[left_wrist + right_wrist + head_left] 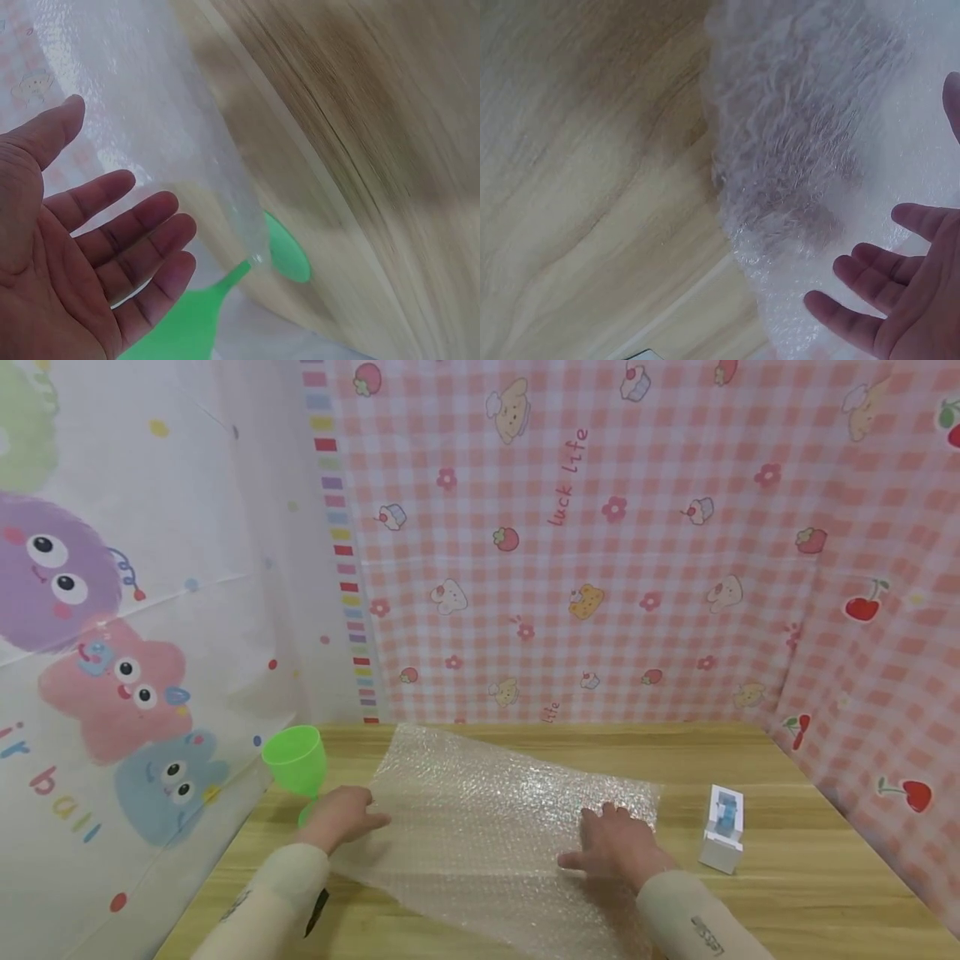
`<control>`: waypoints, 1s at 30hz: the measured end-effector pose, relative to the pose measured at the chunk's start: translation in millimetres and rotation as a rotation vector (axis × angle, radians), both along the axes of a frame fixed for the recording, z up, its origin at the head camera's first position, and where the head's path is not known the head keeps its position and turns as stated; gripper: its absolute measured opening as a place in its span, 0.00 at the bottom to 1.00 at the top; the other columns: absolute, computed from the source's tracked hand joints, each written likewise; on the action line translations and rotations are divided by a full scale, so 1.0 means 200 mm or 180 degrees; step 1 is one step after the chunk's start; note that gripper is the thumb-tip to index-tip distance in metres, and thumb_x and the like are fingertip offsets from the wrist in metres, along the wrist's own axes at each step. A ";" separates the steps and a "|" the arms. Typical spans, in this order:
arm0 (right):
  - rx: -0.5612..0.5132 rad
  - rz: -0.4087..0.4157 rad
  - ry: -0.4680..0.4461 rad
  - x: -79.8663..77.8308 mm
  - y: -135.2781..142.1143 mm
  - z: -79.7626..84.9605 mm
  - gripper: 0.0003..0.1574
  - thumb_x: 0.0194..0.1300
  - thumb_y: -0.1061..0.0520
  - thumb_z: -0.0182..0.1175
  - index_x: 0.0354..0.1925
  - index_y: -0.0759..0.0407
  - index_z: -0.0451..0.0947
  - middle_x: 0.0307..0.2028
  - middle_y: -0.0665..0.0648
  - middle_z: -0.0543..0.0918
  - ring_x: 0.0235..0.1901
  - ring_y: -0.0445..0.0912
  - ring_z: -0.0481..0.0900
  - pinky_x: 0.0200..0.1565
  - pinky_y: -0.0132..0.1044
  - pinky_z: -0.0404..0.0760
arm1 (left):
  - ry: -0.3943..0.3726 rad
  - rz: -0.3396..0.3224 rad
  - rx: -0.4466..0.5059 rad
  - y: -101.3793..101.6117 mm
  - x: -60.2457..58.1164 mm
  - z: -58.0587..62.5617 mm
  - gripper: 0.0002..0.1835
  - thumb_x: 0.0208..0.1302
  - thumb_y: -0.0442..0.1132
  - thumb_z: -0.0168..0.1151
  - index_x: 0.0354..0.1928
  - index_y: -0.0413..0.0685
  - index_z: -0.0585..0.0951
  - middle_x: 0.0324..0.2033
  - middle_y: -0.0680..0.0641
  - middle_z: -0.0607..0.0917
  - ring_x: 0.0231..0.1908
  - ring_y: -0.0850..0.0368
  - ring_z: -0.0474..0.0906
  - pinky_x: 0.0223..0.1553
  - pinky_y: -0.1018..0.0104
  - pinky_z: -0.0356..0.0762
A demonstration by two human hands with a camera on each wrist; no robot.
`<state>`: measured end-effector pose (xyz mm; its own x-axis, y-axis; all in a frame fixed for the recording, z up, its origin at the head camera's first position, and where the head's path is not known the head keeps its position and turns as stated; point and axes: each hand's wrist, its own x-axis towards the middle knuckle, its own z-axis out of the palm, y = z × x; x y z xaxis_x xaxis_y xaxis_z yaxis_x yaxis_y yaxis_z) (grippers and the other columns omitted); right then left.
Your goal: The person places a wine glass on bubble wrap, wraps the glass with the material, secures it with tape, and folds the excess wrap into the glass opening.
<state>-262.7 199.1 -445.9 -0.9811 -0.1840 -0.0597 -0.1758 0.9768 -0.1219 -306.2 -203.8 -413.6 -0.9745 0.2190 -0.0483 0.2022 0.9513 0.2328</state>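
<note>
- Bubble-wrap sheet (480, 814): spans between both hands.
- Left hand (341, 818), right hand (618, 845): fingers loosely extended, gripping nothing.
- Green goblet (296, 762): axis upright, left, nearer left hand.

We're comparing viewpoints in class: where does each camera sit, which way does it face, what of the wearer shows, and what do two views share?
Head: worn on the head, facing forward and down at the bubble wrap on the wooden table; left hand, right hand and sleeves show.
Left wrist: on that wrist, looking past the left palm and fingers at the wrap's edge.
Right wrist: on that wrist, facing wrap and table; right fingers show at the right.
Shared: head and left wrist both show the green goblet.
</note>
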 end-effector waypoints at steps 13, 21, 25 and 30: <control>-0.0119 0.0123 0.0048 0.00 0.07 -0.01 0.41 0.47 0.37 0.75 0.51 0.60 0.78 0.41 0.63 0.77 0.42 0.58 0.77 0.43 0.58 0.80 | 0.0043 0.0158 0.0087 -0.26 0.07 0.02 0.19 0.64 0.51 0.64 0.34 0.39 0.82 0.32 0.44 0.84 0.30 0.51 0.77 0.33 0.53 0.77; -0.0208 0.0181 0.0055 0.01 0.09 -0.05 0.27 0.46 0.40 0.75 0.35 0.55 0.77 0.32 0.57 0.73 0.34 0.52 0.74 0.35 0.52 0.79 | 0.0223 0.0305 0.0269 -0.38 0.08 -0.04 0.15 0.64 0.48 0.64 0.26 0.48 0.74 0.19 0.53 0.72 0.22 0.56 0.68 0.24 0.59 0.68; -0.0239 0.0222 0.0060 0.01 0.09 -0.06 0.25 0.48 0.39 0.73 0.33 0.54 0.76 0.32 0.57 0.73 0.34 0.52 0.74 0.35 0.52 0.79 | 0.0262 0.0549 0.0303 -0.43 0.07 -0.07 0.15 0.67 0.50 0.62 0.29 0.48 0.76 0.19 0.51 0.72 0.23 0.54 0.69 0.26 0.58 0.68; -0.0256 0.0279 0.0052 0.01 0.08 -0.07 0.24 0.49 0.40 0.74 0.31 0.54 0.74 0.32 0.56 0.72 0.33 0.52 0.73 0.35 0.52 0.78 | 0.0278 0.0827 0.0563 -0.46 0.06 -0.11 0.20 0.68 0.53 0.60 0.27 0.43 0.77 0.18 0.50 0.71 0.22 0.54 0.68 0.23 0.61 0.66</control>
<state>-260.1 215.9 -459.7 -0.9618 -0.2726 -0.0255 -0.2626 0.9449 -0.1956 -294.7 -295.9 -435.3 -0.9977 -0.0401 0.0547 -0.0155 0.9200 0.3916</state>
